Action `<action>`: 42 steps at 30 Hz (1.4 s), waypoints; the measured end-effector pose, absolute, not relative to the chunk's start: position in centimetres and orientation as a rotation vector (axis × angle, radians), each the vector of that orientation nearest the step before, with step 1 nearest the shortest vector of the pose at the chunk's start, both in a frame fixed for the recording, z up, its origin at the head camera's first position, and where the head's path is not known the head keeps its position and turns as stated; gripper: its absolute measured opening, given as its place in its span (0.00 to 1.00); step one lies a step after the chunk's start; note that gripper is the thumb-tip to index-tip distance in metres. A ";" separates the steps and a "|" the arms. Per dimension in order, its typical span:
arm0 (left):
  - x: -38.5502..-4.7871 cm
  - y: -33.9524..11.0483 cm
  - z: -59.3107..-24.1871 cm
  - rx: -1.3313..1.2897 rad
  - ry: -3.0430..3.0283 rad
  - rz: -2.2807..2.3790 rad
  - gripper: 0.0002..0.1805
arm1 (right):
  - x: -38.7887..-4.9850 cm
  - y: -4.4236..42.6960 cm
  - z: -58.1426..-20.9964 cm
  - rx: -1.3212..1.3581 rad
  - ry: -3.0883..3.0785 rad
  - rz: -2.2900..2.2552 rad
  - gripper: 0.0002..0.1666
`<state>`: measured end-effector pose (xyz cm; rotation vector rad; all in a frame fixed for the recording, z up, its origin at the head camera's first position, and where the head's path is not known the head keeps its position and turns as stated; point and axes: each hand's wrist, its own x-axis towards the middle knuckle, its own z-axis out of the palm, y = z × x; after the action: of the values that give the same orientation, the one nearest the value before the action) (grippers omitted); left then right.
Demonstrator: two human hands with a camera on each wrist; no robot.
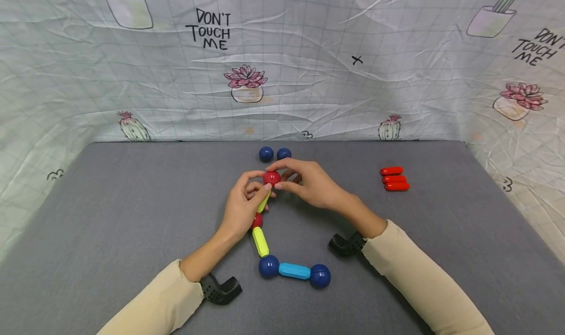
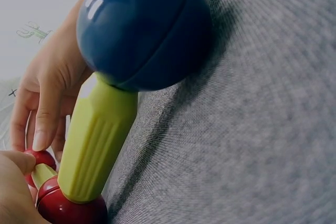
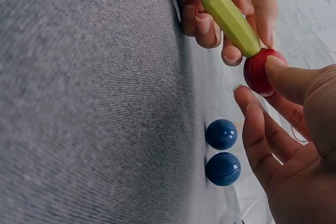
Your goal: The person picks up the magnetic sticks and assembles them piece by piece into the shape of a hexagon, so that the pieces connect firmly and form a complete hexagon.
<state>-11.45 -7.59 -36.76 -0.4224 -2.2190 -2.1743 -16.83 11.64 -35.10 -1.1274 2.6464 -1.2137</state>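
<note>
A bent chain of building balls and rods lies between the hands. At its far end, my right hand (image 1: 315,185) pinches a red ball (image 1: 271,178) between thumb and fingers. My left hand (image 1: 238,210) grips the same ball from the left, its thumb by the joint with a yellow-green rod (image 3: 231,22). That rod slants to a second red ball (image 2: 71,205), partly hidden by the left hand in the head view. Another yellow-green rod (image 1: 260,242) joins it to a blue ball (image 1: 269,266). From there a light-blue rod (image 1: 294,271) runs right to another blue ball (image 1: 320,276).
Two loose blue balls (image 1: 266,154) sit just beyond the hands. Several red rods (image 1: 396,179) lie side by side at the right on the grey table (image 1: 132,217). A printed cloth (image 1: 309,80) hangs along the table's back edge.
</note>
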 end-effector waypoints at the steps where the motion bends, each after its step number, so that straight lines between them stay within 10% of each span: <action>1: -11.4 -7.6 -36.8 -0.426 -2.220 -2.172 0.18 | -16.8 11.7 -35.1 -1.130 2.642 -1.213 0.22; 42: -11.3 -7.6 -36.7 -0.497 -2.286 -2.067 0.21 | -11.9 34.1 -35.8 -0.504 3.141 -1.079 0.18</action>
<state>-11.28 -7.58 -36.73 -0.4966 -2.2857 -2.0668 -11.90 34.07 -35.81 -0.5036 3.1410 -1.0792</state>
